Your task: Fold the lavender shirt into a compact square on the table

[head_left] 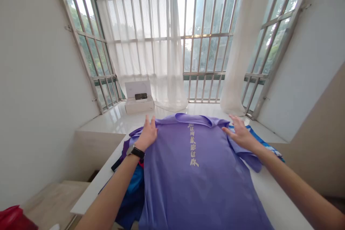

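Observation:
A purple T-shirt (172, 172) with a vertical line of pale characters lies spread over the white table, its neckline toward the window. My left hand (147, 133), with a dark-strapped watch (135, 151) on the wrist, rests at the shirt's left shoulder with fingers spread. Over at the right shoulder is my right hand (240, 133), its fingers stretched out and apart, the thumb close to the fabric. Neither hand grips the cloth. Beneath the shirt's left side, dark blue and purple clothes (132, 190) stick out; a blue and white garment (265, 142) shows past my right hand.
On the white windowsill (102, 124) stands an opened white box (139, 105) with a dark phone-like object (141, 96) against it. Sheer curtains (145, 43) hang before barred windows. A red cloth (16, 218) lies at the lower left, beside the white table (88, 194).

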`<move>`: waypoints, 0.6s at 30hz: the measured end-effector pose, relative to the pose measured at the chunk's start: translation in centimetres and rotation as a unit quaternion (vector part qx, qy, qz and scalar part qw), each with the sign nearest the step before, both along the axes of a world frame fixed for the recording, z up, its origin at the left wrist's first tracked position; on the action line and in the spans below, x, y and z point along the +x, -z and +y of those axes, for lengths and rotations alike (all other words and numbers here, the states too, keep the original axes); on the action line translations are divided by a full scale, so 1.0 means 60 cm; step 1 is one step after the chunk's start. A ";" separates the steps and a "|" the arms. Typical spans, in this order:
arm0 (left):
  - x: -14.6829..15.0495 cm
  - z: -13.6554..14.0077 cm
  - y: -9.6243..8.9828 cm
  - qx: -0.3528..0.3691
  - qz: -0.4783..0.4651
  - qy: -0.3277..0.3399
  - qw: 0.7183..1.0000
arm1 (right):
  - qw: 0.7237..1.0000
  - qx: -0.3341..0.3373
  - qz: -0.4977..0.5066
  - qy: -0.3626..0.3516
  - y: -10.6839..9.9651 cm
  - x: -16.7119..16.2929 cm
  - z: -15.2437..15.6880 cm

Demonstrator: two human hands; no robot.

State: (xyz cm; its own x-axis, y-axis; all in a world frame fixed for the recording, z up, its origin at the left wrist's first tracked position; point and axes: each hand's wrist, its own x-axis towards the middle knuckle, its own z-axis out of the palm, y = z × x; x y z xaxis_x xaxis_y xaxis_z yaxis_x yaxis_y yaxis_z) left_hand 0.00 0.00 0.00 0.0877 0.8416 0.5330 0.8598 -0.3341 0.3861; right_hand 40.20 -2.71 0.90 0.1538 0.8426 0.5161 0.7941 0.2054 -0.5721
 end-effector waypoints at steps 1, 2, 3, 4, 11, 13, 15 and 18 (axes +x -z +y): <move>0.007 -0.002 0.028 -0.026 0.019 0.012 0.999 | 1.000 -0.006 -0.014 -0.008 0.034 -0.012 -0.003; 0.013 -0.013 0.053 -0.045 0.038 0.023 0.998 | 0.999 -0.012 -0.034 -0.022 0.072 -0.021 -0.014; 0.019 -0.033 0.075 -0.059 0.063 0.041 0.995 | 0.994 -0.021 -0.094 -0.046 0.112 -0.027 -0.031; 0.024 -0.059 0.094 -0.072 0.090 0.060 0.992 | 0.986 -0.037 -0.149 -0.071 0.151 -0.032 -0.053; 0.045 -0.209 0.131 -0.153 0.193 0.121 0.962 | 0.942 -0.213 -0.249 -0.072 0.290 -0.040 -0.169; 0.043 -0.222 0.138 -0.158 0.205 0.113 0.959 | 0.940 -0.215 -0.255 -0.068 0.290 -0.043 -0.175; 0.037 -0.233 0.150 -0.134 0.203 0.094 0.965 | 0.942 -0.205 -0.257 -0.069 0.288 -0.046 -0.177; 0.019 -0.263 0.173 -0.062 0.161 0.057 0.983 | 0.955 -0.161 -0.241 -0.064 0.291 -0.039 -0.183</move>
